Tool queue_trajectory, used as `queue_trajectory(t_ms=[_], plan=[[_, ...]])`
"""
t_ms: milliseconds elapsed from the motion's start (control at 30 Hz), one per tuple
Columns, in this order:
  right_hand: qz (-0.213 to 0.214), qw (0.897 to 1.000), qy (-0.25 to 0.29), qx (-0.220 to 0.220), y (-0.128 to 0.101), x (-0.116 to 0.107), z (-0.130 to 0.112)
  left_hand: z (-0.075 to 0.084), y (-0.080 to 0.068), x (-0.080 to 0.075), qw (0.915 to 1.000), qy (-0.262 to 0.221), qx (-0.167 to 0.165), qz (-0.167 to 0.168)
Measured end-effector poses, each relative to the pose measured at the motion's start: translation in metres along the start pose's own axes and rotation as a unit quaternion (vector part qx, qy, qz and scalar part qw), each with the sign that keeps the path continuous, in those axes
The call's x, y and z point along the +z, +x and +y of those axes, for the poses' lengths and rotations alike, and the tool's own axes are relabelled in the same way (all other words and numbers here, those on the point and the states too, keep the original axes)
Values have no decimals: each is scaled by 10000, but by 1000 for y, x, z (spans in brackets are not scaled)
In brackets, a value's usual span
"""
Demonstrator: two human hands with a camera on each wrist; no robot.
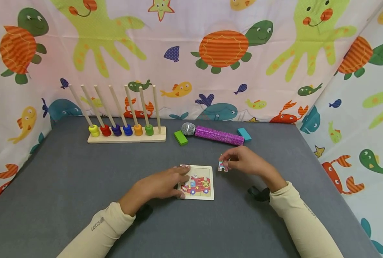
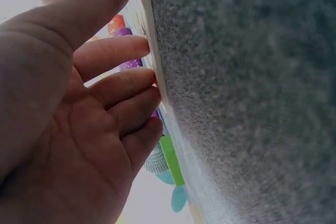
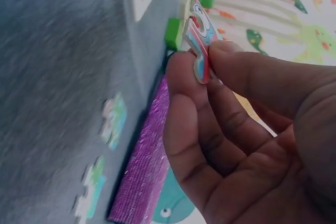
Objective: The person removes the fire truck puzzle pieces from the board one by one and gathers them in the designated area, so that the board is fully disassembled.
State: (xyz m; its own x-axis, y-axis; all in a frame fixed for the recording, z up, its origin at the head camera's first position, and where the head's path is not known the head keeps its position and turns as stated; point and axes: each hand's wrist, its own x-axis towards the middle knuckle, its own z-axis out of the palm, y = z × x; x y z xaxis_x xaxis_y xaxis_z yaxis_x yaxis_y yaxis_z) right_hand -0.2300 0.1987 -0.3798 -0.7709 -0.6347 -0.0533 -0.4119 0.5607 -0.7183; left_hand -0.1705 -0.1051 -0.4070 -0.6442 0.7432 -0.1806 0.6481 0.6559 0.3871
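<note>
A square wooden puzzle board (image 1: 212, 183) with a pale rim lies on the table, showing a red vehicle picture. My left hand (image 1: 164, 183) rests on its left side, fingers spread over the rim and thumb at the lower left edge. In the left wrist view the fingertips touch the board's edge. Just right of the board, my right hand (image 1: 247, 160) pinches a jigsaw piece (image 3: 202, 40) between thumb and index finger, held above the table. Two more jigsaw pieces, an upper one (image 3: 114, 119) and a lower one (image 3: 91, 190), lie on the table in the right wrist view.
A purple glitter microphone (image 1: 218, 134) lies behind the hands, between a green block (image 1: 180, 138) and a blue block (image 1: 244, 134). Back left stands a wooden peg rack (image 1: 127, 138) with coloured beads. A patterned cloth (image 1: 178, 100) hangs along the table's far edge.
</note>
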Motion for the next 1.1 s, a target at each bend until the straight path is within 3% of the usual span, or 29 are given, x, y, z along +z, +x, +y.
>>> queue_trajectory(t_ms=[167, 400, 700, 867, 1000, 1100], plan=[[-84, 9997, -209, -10, -5, 0, 10, 0, 1, 1, 9999, 103, -36, -32], [91, 9997, -216, 59, -5, 3, 17, 8, 3, 2, 9963, 850, -14, 137], [285, 9989, -359, 55, 0, 9, 26, 10, 5, 1, 9943, 993, -39, 393], [232, 9988, -384, -215, -1, 12, 33, 8, 3, 4, 9982, 470, -143, 338], [198, 9982, -426, -367, -1, 11, 37, 5, 1, 3, 9993, -208, -312, 82], [183, 9980, -493, -339, -1, 9, 38, 3, 1, 2, 9988, -344, -312, -132]])
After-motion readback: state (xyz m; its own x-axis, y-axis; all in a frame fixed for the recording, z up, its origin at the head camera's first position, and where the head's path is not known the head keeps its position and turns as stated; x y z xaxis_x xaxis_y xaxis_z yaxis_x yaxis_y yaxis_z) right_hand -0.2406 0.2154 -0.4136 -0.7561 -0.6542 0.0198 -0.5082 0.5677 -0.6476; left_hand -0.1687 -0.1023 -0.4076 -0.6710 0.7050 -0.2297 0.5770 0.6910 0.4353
